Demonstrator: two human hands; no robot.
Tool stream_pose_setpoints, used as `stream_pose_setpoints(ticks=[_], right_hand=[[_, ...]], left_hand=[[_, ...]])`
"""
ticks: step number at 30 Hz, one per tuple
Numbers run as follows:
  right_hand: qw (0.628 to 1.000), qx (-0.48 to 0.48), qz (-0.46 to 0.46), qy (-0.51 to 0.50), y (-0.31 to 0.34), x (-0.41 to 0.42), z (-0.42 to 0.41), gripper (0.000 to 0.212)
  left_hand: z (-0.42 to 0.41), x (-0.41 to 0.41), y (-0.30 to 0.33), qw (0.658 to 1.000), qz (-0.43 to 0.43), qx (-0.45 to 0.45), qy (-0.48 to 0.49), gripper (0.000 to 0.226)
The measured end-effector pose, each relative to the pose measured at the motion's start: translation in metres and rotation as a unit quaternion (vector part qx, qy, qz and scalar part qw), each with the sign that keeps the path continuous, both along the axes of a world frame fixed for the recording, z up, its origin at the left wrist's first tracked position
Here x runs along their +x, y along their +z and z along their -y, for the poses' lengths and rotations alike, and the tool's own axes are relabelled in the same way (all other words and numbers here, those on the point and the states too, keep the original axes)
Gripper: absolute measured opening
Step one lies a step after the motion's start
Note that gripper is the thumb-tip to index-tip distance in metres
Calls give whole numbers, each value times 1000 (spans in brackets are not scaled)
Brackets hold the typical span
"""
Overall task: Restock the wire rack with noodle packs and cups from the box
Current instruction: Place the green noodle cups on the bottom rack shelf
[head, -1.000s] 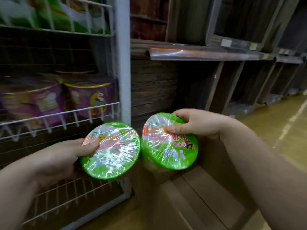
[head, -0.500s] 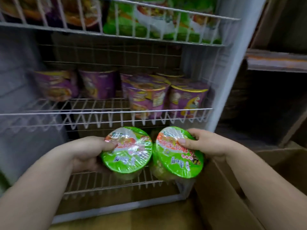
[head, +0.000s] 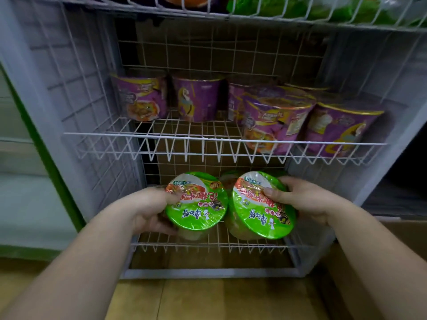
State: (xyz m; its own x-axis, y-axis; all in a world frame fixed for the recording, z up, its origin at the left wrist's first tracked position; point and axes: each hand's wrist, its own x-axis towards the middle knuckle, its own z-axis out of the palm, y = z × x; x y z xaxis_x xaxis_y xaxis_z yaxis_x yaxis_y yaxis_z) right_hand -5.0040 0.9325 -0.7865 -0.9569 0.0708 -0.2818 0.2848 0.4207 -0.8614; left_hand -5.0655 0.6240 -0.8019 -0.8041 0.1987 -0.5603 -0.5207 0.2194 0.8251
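Mid-task: purple cups (head: pixel 272 116) already on mid shelf (head: pixel 208 140), L hand (head: pixel 147 209) & R hand (head: pixel 307 199) each gripping a green cup (head: pixel 196 202) (head: pixel 261 206) over bottom shelf (head: pixel 208 244), not yet set down, box barely visible.

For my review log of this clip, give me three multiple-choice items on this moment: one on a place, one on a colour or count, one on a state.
1. Where are the two green-lidded cups?
A. On the top shelf
B. At the bottom shelf, in front of the rack
C. On the floor

2. What colour are the cups on the middle shelf?
A. Purple
B. Blue
C. Red

3. What is the left hand doing?
A. Hanging idle
B. Pressing flat on the floor
C. Gripping a green-lidded cup

Key: 1 B, since the left cup and right cup are held just above the bottom shelf. 2 A, since the cups on the middle shelf, such as the purple cup, are purple. 3 C, since the left hand curls round its cup, as the right hand does.
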Motion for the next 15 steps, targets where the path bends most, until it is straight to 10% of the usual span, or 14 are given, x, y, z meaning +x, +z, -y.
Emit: stream_pose_setpoints(ticks=[15], right_hand=[[976,-114,48,-181,-107,-35,18,57]], left_hand=[[-21,-1,-81,990,21,28,136,41]])
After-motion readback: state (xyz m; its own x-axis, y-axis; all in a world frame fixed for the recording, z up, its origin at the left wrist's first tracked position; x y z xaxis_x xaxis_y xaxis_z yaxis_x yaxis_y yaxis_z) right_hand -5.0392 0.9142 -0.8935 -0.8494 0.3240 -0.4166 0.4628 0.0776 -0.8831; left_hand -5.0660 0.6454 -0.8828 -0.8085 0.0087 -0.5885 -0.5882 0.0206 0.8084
